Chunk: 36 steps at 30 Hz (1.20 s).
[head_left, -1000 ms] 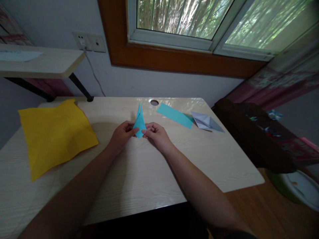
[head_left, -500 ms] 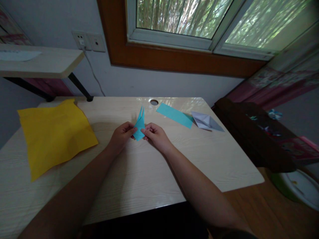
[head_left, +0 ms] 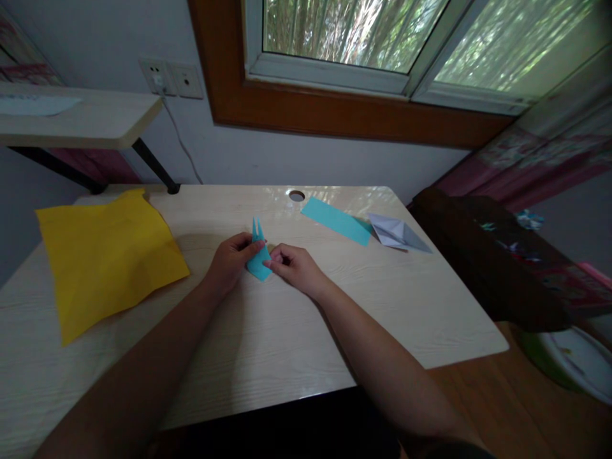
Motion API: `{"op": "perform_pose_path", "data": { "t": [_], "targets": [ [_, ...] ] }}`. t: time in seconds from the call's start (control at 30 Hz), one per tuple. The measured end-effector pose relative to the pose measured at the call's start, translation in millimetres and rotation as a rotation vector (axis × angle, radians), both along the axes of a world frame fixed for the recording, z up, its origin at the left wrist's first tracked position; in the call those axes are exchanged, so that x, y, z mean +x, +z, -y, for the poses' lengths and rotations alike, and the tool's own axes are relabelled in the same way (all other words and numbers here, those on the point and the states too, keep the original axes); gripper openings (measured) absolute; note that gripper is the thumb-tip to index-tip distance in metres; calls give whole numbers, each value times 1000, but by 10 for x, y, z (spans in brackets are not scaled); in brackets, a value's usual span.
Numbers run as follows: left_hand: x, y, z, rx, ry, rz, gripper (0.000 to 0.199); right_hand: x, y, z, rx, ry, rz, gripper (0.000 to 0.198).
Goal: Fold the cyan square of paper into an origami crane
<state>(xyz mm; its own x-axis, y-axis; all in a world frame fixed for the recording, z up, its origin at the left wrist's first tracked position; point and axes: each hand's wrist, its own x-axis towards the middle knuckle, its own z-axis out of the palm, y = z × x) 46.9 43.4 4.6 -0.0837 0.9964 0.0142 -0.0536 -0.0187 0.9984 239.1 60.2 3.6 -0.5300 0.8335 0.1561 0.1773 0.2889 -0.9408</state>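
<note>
A folded piece of turquoise paper (head_left: pixel 258 266) is held over the middle of the table, its two narrow points standing up at the far end. My left hand (head_left: pixel 232 258) grips its left side, thumb across the front near the base of the points. At the lower right edge, my right hand (head_left: pixel 292 268) pinches the paper between thumb and fingers. The back of the paper and the fingertips behind it are hidden.
A yellow sheet (head_left: pixel 109 261) lies on the left of the table (head_left: pixel 306 338). Beyond my right hand are a turquoise strip (head_left: pixel 336 220), a folded white paper (head_left: pixel 394 231) and a round cable hole (head_left: pixel 297 196). A raised shelf (head_left: pixel 76 137) stands at the back left.
The folded paper has shifted slightly left and nearer to me. My left thumb sits higher on it, and my right hand has moved down to its lower right edge.
</note>
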Motion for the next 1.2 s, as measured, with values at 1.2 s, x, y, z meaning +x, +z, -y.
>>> {"op": "perform_pose_path", "data": {
  "t": [1.2],
  "targets": [
    [7, 27, -73, -50, 101, 263, 35, -11, 11, -35, -104, -123, 27, 38]
  ]
}}
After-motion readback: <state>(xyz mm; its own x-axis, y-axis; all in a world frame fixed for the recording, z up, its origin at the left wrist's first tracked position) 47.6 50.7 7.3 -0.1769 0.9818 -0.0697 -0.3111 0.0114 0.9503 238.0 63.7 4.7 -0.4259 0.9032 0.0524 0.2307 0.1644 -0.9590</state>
